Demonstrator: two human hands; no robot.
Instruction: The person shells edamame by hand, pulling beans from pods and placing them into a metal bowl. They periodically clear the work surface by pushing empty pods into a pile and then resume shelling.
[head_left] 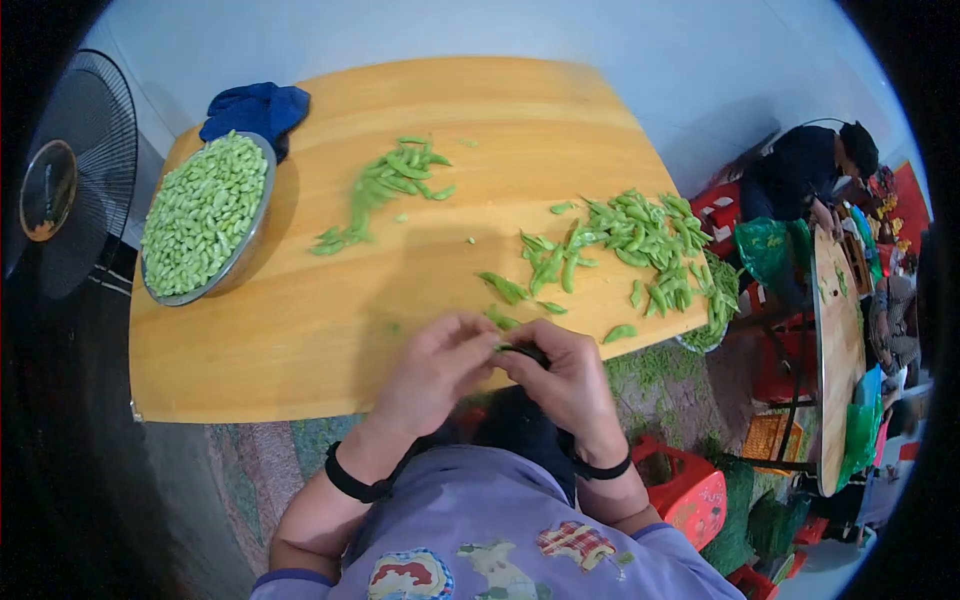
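Note:
Over the table's near edge, my left hand (pixel 440 365) and my right hand (pixel 567 378) meet with fingers pinched together. A small green bean pod (pixel 497 347) shows in part between their fingertips; the fingers cover most of it. Something dark lies under my right fingers, too hidden to name. Just beyond my hands are a few loose pods (pixel 505 288). To the right spreads a heap of green pods (pixel 640 235), and farther off at left-centre lies a smaller pile of pods (pixel 395 178). A metal bowl (pixel 262 215) at the left is heaped with shelled green beans (pixel 200 215).
A dark blue cloth (pixel 258 108) lies behind the bowl, and a fan (pixel 70 180) stands at the left. More greens (pixel 722 300) fill a container beside the table's right edge. Red stools (pixel 690 495) stand at lower right. Another person (pixel 800 175) sits by a second table (pixel 838 350).

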